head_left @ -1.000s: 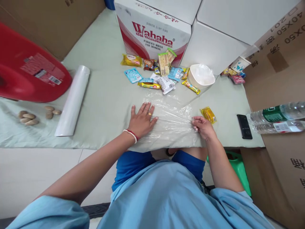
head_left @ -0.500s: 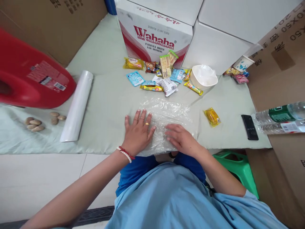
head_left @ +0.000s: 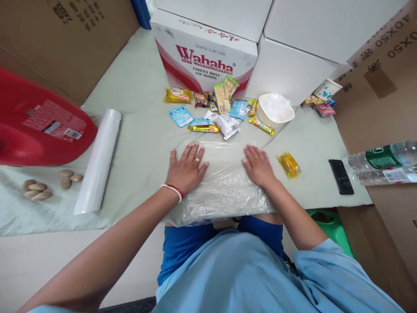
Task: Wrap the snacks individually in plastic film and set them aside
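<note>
A clear, crinkled plastic sheet or bag (head_left: pixel 226 195) lies flat on the cloth-covered table, its near side at the table's front edge. My left hand (head_left: pixel 185 169) presses on its left side, fingers spread, palm down. On the right side of the plastic rests my right hand (head_left: pixel 259 165), also flat with fingers stretched out. Between the hands the far part of the plastic looks smooth, while the near part is wrinkled. Beyond it lie several wrapped snacks (head_left: pixel 226 124). A yellow-wrapped snack (head_left: pixel 289 165) sits to the right of my right hand.
At the left are a white plastic roll (head_left: pixel 99 161), several brown stones or nuts (head_left: pixel 37 189) and a red jug (head_left: pixel 42 117). A white bowl (head_left: pixel 275 108) stands before white boxes (head_left: pixel 208 56). A phone (head_left: pixel 340 176) and plastic bottles (head_left: pixel 381 158) lie at the right.
My right hand has moved away from my left, outward and forward across the plastic, and its fingers have straightened. The far part of the plastic is smoother. The view has shifted slightly.
</note>
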Tool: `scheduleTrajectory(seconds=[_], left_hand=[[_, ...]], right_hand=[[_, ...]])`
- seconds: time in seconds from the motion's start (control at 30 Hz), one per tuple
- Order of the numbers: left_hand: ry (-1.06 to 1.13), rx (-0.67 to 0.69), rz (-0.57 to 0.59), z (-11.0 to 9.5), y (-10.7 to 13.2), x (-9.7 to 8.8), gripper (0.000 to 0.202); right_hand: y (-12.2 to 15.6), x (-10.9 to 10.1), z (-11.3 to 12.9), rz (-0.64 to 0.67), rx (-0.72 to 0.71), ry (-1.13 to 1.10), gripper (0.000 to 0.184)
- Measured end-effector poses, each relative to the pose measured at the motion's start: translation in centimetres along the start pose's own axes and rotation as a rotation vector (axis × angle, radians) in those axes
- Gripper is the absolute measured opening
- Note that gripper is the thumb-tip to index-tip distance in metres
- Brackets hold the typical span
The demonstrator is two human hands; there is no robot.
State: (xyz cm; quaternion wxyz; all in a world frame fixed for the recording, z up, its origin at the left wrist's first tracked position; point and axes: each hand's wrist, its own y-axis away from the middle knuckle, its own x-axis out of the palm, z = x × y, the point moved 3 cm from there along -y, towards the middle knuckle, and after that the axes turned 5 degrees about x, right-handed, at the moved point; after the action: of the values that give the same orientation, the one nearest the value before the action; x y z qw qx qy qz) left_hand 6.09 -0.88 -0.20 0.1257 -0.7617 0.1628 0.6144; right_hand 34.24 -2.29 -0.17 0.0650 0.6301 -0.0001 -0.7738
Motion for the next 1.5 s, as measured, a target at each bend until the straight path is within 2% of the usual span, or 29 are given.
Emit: scheduleTrajectory(seconds=[0.1, 0.17, 0.2, 0.27, 0.37, 0.43, 0.5, 0.53, 0.6, 0.7, 0.8, 0.87, 0.93, 1.0, 1.1, 1.2, 1.27, 1.37, 1.5], left_hand=[[-0.027, -0.011, 0.029, -0.1, 0.3, -0.3, 0.066], [-0.040, -0.012, 0.033, -0.4, 0.2, -0.4, 0.066], [-0.045, -0.011, 0.032, -0.4, 0.2, -0.4, 0.066], [-0.054, -0.011, 0.032, -0.4, 0.1, -0.3, 0.066], [-0.069, -0.011, 0.046, -0.3, 0.1, -0.2, 0.066], [-0.080, -0.012, 0.049, -0.3, 0.1, -0.2, 0.066], [-0.085, -0.015, 0.046, -0.3, 0.2, -0.2, 0.065], [-0.084, -0.017, 0.042, -0.3, 0.2, -0.2, 0.065], [-0.075, -0.017, 0.033, -0.3, 0.2, -0.1, 0.065], [-0.048, -0.007, 0.015, -0.3, 0.3, 0.1, 0.066], [-0.027, -0.001, 0.002, -0.2, 0.3, 0.2, 0.066], [-0.020, 0.001, 0.001, -0.1, 0.2, 0.2, 0.066], [-0.018, 0.001, 0.006, -0.1, 0.2, 0.2, 0.067], [-0.021, 0.000, 0.013, -0.1, 0.2, 0.1, 0.067], [-0.032, 0.001, 0.015, -0.1, 0.3, 0.1, 0.067], [-0.038, 0.001, 0.012, -0.2, 0.3, 0.0, 0.067], [-0.032, -0.001, 0.009, -0.2, 0.3, 0.0, 0.066], [-0.010, -0.001, 0.004, -0.2, 0.3, 0.0, 0.065], [0.013, -0.001, 0.000, 0.0, 0.3, 0.2, 0.065]], right_hand=[[-0.4, -2.0, -5.1, -0.111, 0.196, 0.033, 0.059], [-1.4, -3.2, -6.1, -0.187, 0.236, -0.004, 0.060], [-2.3, -3.7, -5.7, -0.216, 0.222, -0.037, 0.060], [-4.5, -4.2, -3.2, -0.243, 0.132, -0.103, 0.062], [-8.5, -4.1, 2.8, -0.205, -0.028, -0.121, 0.074], [-10.8, -3.8, 6.2, -0.155, -0.048, -0.085, 0.083], [-12.3, -3.6, 7.9, -0.108, -0.028, -0.047, 0.079], [-12.7, -3.6, 8.0, -0.094, -0.022, -0.034, 0.074], [-12.5, -4.0, 6.7, -0.108, -0.029, -0.024, 0.066], [-11.1, -5.3, 2.1, -0.207, -0.056, -0.014, 0.063], [-10.0, -6.4, -2.9, -0.214, 0.074, 0.050, 0.063], [-9.9, -6.9, -4.6, -0.182, 0.172, 0.090, 0.063], [-10.4, -7.2, -3.9, -0.208, 0.141, 0.090, 0.059], [-11.5, -7.1, -1.1, -0.231, 0.010, 0.055, 0.049], [-14.0, -5.8, 4.2, -0.133, -0.130, 0.040, 0.045], [-16.3, -4.4, 7.4, -0.029, -0.097, 0.085, 0.054], [-17.1, -4.0, 7.7, 0.006, -0.034, 0.099, 0.051], [-16.5, -5.1, 6.0, -0.037, 0.012, 0.086, 0.048], [-12.1, -7.6, 2.7, -0.157, -0.034, -0.093, 0.045]])
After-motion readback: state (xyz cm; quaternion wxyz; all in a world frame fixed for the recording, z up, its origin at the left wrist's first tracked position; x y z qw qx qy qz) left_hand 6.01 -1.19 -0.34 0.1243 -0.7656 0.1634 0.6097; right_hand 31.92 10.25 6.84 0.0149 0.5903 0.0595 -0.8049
